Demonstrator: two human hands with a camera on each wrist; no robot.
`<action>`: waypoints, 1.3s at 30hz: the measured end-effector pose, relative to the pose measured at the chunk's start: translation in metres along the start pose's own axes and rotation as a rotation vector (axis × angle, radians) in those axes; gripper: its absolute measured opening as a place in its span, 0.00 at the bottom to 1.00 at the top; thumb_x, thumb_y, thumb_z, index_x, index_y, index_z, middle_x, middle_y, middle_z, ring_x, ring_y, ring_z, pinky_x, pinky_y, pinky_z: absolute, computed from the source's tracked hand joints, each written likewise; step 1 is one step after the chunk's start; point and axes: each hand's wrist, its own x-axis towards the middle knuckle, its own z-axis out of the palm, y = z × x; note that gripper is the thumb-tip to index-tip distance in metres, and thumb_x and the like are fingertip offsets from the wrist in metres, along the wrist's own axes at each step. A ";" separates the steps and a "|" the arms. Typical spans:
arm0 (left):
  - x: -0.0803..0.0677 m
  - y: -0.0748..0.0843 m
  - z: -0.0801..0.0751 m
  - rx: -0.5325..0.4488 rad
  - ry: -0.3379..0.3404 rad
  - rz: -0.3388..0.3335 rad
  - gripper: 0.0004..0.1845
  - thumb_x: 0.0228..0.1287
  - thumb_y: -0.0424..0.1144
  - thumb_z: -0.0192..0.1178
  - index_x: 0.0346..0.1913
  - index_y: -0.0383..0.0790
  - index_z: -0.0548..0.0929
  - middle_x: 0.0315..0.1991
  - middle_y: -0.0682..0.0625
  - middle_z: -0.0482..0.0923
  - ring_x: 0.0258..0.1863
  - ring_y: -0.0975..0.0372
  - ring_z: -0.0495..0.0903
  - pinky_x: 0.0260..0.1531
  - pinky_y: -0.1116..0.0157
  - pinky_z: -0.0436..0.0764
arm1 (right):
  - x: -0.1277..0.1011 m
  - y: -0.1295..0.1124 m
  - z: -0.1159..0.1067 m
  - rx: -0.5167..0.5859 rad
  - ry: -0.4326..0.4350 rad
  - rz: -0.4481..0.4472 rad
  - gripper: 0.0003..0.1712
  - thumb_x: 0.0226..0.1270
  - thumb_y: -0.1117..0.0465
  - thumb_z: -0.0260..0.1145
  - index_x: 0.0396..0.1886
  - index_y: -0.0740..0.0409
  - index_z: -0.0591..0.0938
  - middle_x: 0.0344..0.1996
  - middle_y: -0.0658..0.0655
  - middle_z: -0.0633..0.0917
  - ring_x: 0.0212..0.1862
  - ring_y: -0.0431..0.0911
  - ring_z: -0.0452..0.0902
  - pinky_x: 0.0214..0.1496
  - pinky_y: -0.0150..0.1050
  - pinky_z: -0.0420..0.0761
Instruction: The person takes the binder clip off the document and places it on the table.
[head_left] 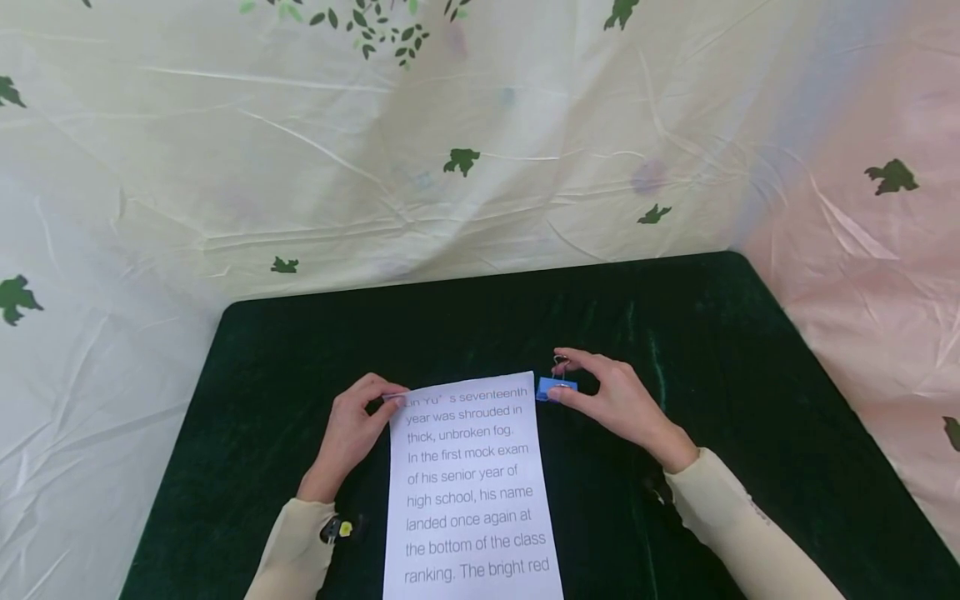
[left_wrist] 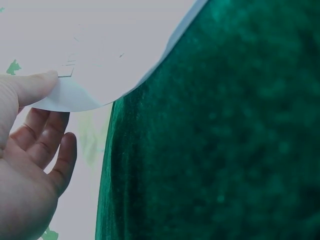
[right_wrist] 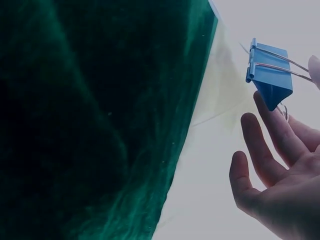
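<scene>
right hand (head_left: 618, 398) pinching a blue binder clip (head_left: 557, 388) by its wire handles just off the printed sheet's (head_left: 471, 487) top right corner, left hand (head_left: 352, 433) pinching the sheet's top left corner, sheet lying on the dark green velvet table (head_left: 712, 350)

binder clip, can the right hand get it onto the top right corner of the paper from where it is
Probably yes. The right hand pinches the blue binder clip just beside the top right corner of the paper, with nothing between them, while the left hand holds the top left corner.
</scene>
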 end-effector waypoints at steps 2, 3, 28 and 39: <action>0.001 0.000 0.000 0.000 0.002 0.004 0.08 0.70 0.32 0.67 0.47 0.45 0.90 0.41 0.54 0.81 0.43 0.60 0.77 0.48 0.53 0.76 | 0.001 0.003 0.000 0.004 -0.018 0.011 0.38 0.69 0.42 0.71 0.72 0.57 0.75 0.56 0.56 0.87 0.61 0.57 0.79 0.62 0.62 0.74; 0.001 0.000 0.000 0.001 0.003 0.006 0.08 0.70 0.32 0.67 0.47 0.45 0.90 0.41 0.54 0.81 0.43 0.60 0.78 0.48 0.53 0.76 | 0.002 0.005 0.000 0.007 -0.027 0.019 0.39 0.69 0.41 0.71 0.72 0.57 0.75 0.55 0.56 0.86 0.60 0.56 0.79 0.61 0.61 0.75; 0.009 0.000 0.002 0.015 0.003 0.009 0.08 0.70 0.32 0.67 0.47 0.45 0.90 0.41 0.54 0.81 0.42 0.61 0.78 0.46 0.55 0.77 | 0.027 0.034 0.004 0.070 -0.287 0.030 0.40 0.70 0.42 0.70 0.72 0.62 0.74 0.49 0.51 0.88 0.45 0.41 0.82 0.47 0.45 0.77; 0.012 0.000 0.004 0.029 0.007 0.011 0.08 0.70 0.32 0.67 0.48 0.45 0.90 0.40 0.54 0.81 0.41 0.61 0.78 0.45 0.55 0.76 | 0.038 0.040 0.001 0.091 -0.359 0.040 0.40 0.71 0.42 0.70 0.71 0.63 0.74 0.47 0.49 0.86 0.45 0.40 0.82 0.50 0.45 0.79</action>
